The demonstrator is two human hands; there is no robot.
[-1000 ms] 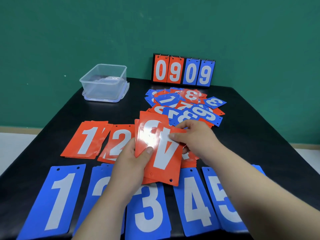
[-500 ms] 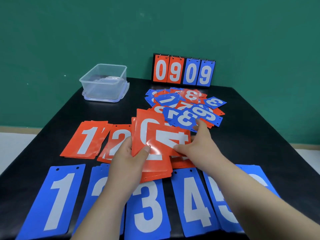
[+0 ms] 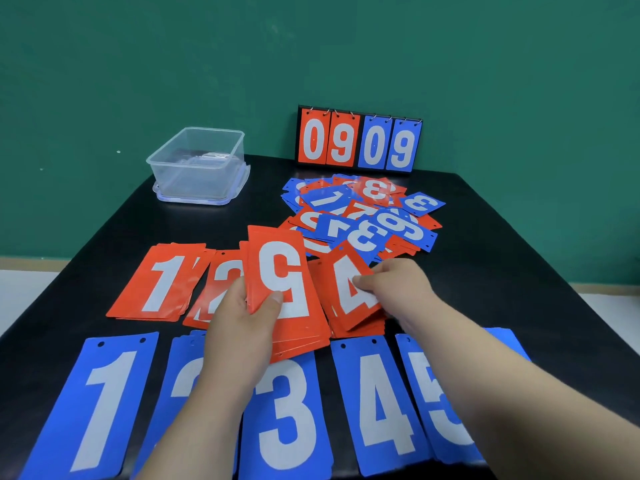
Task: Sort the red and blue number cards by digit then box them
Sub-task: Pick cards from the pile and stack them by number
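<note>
The red 4 card (image 3: 349, 289) has come off the red stack (image 3: 280, 271) and now lies on its pile on the counter (image 3: 502, 271), at three o'clock of the stack. The right hand (image 3: 398, 292) pinches its edge with curled fingers. The left hand (image 3: 242, 323) grips the stack, thumb on top. One more digit is sorted.

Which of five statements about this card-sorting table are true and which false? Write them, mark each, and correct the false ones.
1. The left hand holds a stack of red cards. True.
2. The right hand is empty. False: it pinches a red 4 card.
3. The clear box stands at the near right corner of the table. False: it stands at the far left.
4. The scoreboard against the wall reads 0909. True.
5. The row of cards nearest the camera is blue. True.
</note>
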